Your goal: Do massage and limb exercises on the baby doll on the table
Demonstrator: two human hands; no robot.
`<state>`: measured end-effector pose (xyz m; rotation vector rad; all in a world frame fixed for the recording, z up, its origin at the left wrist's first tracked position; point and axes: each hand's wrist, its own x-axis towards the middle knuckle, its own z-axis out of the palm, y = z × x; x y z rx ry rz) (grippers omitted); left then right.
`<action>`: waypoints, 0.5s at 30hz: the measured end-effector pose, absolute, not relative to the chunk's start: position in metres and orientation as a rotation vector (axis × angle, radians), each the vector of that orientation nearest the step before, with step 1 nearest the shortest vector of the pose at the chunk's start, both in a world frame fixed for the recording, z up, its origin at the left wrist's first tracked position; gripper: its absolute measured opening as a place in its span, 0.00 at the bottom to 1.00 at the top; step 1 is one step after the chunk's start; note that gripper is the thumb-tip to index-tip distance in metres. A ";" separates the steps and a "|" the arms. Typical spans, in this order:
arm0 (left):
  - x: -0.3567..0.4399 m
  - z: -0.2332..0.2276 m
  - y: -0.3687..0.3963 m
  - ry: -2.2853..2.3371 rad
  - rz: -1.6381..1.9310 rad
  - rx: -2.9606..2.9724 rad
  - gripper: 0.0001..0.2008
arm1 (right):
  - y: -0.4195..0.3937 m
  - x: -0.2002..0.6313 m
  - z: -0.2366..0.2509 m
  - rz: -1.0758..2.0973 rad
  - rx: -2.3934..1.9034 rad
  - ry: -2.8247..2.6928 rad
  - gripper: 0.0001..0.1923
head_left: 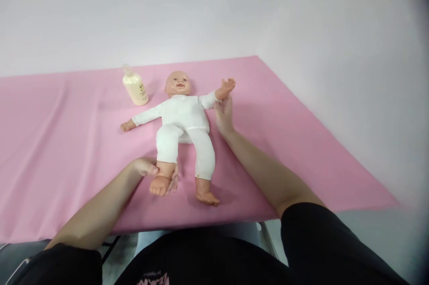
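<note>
A baby doll [186,113] with a white cloth body lies on its back on the pink cloth, head away from me. My left hand [146,167] is wrapped around the ankle of the doll's leg on the left, its thumb on top and its fingers showing past the far side. At the doll's raised arm on the right, my right hand [224,115] closes around the wrist from below. Part of the right fingers is hidden behind the doll's arm. The doll's other arm and other leg lie stretched out, untouched.
A pale yellow pump bottle [135,88] stands left of the doll's head. Pink cloth [77,142] covers the table, with folds at the left. A white wall [201,12] rises behind, and the table's front edge runs close to my body.
</note>
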<state>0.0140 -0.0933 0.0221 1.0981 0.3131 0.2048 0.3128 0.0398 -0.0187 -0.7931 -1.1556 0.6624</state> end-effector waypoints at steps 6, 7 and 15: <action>0.014 0.031 -0.092 0.299 -0.144 1.250 0.25 | 0.044 0.325 -0.017 0.975 -0.915 -0.659 0.17; 0.015 0.032 -0.092 0.315 -0.187 1.277 0.24 | 0.046 0.326 -0.018 1.015 -0.925 -0.611 0.14; 0.016 0.031 -0.092 0.352 -0.212 1.303 0.19 | 0.053 0.331 -0.019 1.162 -0.887 -0.407 0.09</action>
